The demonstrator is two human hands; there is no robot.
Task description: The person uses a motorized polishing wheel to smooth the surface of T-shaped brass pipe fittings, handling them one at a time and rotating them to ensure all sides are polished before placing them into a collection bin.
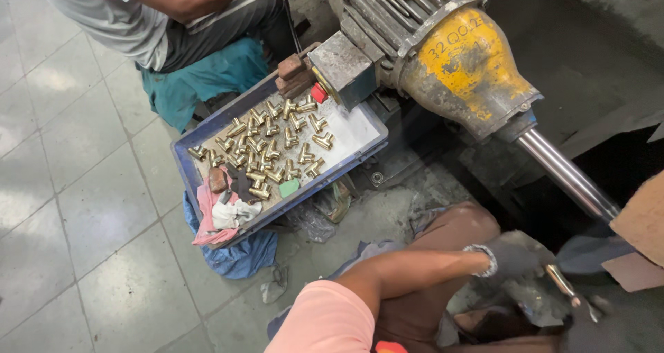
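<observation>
Nearest you is your own arm in a pink sleeve point(325, 322), stretched out low across your knee toward the machine. It ends in a dark-gloved hand point(515, 256), which looks like your left, though the angle leaves that unsure; the fingers are closed around a small brass-coloured piece point(559, 281), held close under the polished steel shaft point(567, 176) so the piece sits near the working end. Your other hand is out of sight. The shaft runs out of a heavy grey motor with a worn yellow housing point(470, 62), set at a slant above the floor point(83, 207). Well apart from your hand, to the left, a blue tray point(185, 169) rests on the tiles, propped over rags, and holds a loose scatter of brass tee fittings point(270, 149), within an easy reach back. A pink-and-white cloth point(218, 218) lies bunched in the tray's near corner, likely for wiping. Beyond the tray another person point(166, 14) sits, only the torso and an arm showing.
</observation>
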